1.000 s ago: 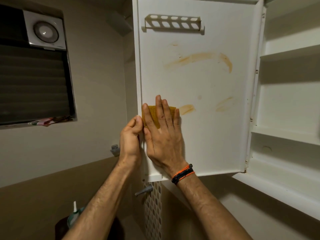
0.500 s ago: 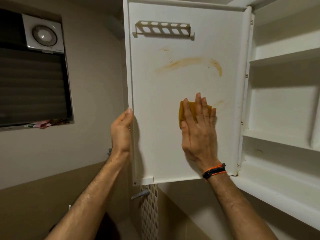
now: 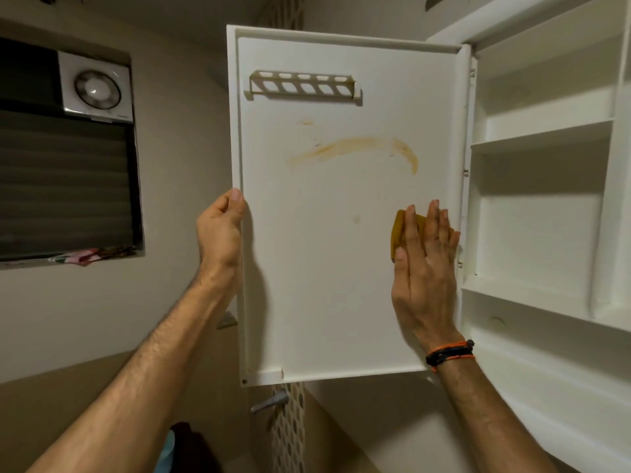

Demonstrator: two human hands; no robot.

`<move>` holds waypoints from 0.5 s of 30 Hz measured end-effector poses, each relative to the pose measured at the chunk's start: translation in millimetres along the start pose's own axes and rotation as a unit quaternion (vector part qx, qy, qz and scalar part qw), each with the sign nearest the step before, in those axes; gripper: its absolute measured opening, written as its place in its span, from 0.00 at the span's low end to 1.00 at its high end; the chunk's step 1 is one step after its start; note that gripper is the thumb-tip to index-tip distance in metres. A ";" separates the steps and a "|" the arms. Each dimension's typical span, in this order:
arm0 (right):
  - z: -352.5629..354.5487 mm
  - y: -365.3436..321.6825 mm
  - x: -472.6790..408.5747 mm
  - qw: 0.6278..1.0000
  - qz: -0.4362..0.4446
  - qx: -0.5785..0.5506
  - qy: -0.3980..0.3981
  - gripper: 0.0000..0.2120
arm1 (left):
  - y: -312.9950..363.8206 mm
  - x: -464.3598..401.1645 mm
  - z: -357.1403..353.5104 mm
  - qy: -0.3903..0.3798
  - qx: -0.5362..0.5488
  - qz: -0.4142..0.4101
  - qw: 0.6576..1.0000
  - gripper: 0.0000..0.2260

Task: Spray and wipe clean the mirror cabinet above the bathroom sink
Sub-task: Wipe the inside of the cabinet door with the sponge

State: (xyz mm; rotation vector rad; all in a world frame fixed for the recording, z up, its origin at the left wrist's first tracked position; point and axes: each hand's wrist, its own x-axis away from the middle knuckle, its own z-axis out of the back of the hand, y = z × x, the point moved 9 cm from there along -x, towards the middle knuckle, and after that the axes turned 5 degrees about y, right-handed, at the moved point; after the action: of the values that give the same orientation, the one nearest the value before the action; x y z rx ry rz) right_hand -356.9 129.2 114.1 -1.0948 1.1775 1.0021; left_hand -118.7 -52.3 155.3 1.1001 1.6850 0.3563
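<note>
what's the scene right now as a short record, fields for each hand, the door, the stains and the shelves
left hand: left hand grips the free edge of the cabinet door
right hand: right hand presses a yellow cloth flat on the door, near the hinge side
door: swung open, inner white face toward the camera, slotted rack near its top
stains: long brown smear arcs across the upper half, above the cloth
shelves: white cabinet shelves show nothing on them
</note>
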 end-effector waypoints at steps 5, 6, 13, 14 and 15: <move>-4.7 -2.7 -9.0 1.000 -0.012 0.014 0.012 0.26 | -0.6 3.2 1.1 0.000 -0.005 0.003 1.000 0.15; -4.4 -4.5 -17.3 1.000 -0.007 0.014 0.015 0.26 | -1.2 4.2 1.5 0.000 -0.004 0.007 1.000 0.16; -5.4 -30.7 -43.5 0.999 -0.016 0.016 0.030 0.27 | 1.5 7.3 0.6 0.005 0.017 0.022 1.000 0.15; -8.3 -40.5 -40.4 1.000 -0.006 0.014 0.027 0.27 | 1.3 7.6 0.3 0.003 0.020 0.026 0.999 0.15; -12.0 -53.3 -37.3 1.000 0.008 0.017 0.022 0.27 | 2.5 8.1 0.2 -0.002 0.023 0.028 0.999 0.14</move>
State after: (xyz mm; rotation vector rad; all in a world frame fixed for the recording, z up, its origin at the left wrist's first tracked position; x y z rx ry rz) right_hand -311.8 106.3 156.5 -1.0875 1.2364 0.9718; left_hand -117.6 -44.6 152.1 1.1823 1.6691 0.3525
